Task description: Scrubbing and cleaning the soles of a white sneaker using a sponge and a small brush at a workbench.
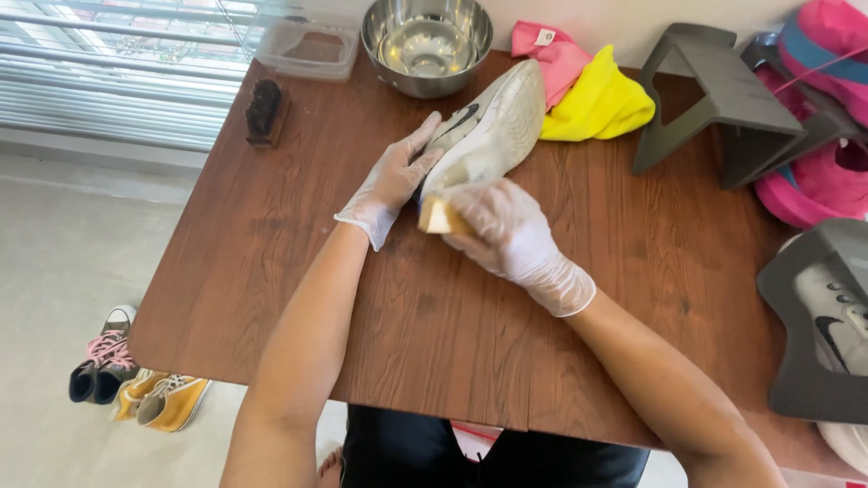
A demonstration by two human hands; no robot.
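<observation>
A white sneaker (493, 126) lies on its side on the brown wooden table (298, 253), sole toward me. My left hand (393, 176), in a clear thin glove, presses against the shoe's upper near the heel and steadies it. My right hand (511, 237), also gloved, grips a small yellowish wooden-backed brush (436, 217) held against the heel end of the sole.
At the back stand a steel bowl (427, 43), a clear plastic tub (307, 45), a dark brush (265, 110), and pink (551, 50) and yellow cloths (597, 101). Grey shoe stands (714, 99) and pink shoes (814, 181) fill the right. Another white sneaker (836, 312) sits on a stand. Small shoes (136, 380) lie on the floor at left.
</observation>
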